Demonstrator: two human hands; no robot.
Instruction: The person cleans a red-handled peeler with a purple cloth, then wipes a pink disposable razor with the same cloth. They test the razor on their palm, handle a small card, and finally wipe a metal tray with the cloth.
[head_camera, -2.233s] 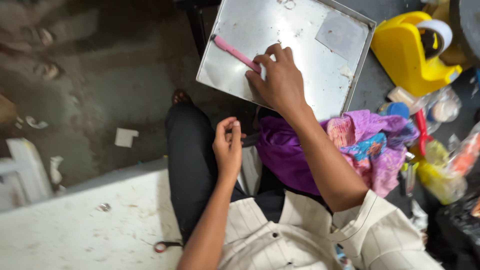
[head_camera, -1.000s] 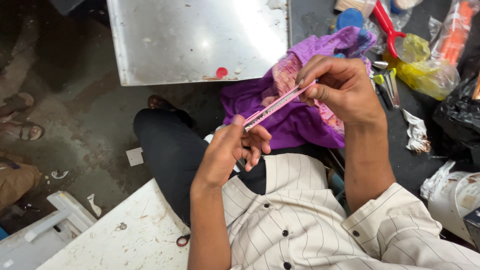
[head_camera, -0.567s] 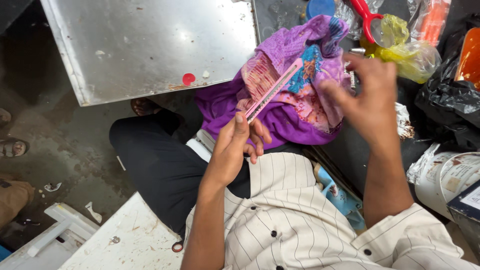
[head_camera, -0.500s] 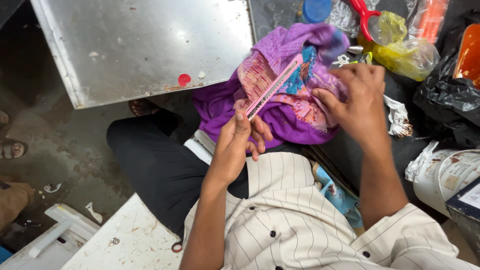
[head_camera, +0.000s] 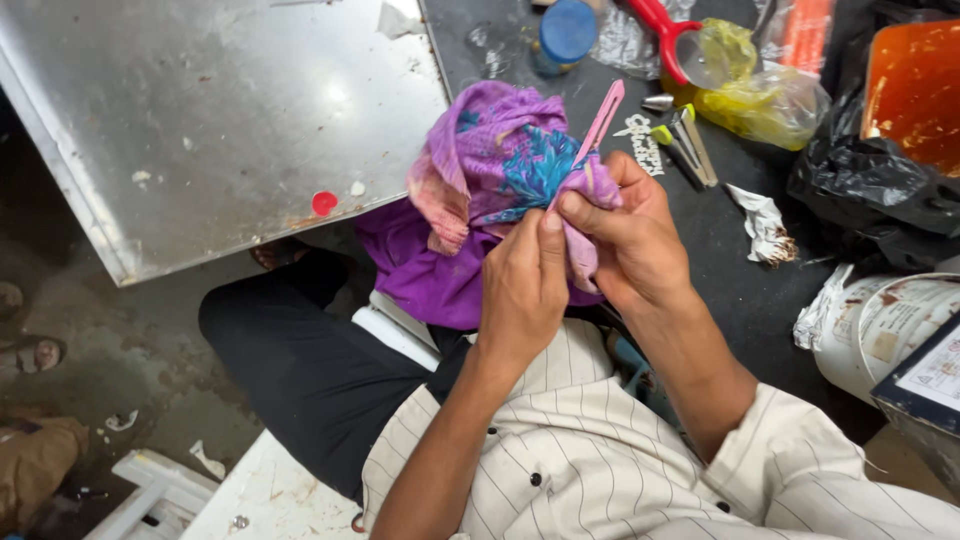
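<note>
We note left hand (head_camera: 520, 290) and right hand (head_camera: 625, 240) both pinched shut on the pink stick (head_camera: 598, 125) through purple cloth (head_camera: 490, 170), just beside the metal sheet's (head_camera: 200, 120) right edge.

A large metal sheet (head_camera: 220, 120) is seen at 10 o'clock, with a small red disc (head_camera: 324, 203) lying near its lower edge. A blue cap (head_camera: 567, 30) is placed at 12 o'clock. A yellow plastic bag (head_camera: 760, 85) is found at 1 o'clock, and a black plastic bag (head_camera: 880, 190) lies at 2 o'clock. A white bucket (head_camera: 890, 330) stands at 3 o'clock. A sandal (head_camera: 30, 352) is seen on the floor at 9 o'clock.
</note>
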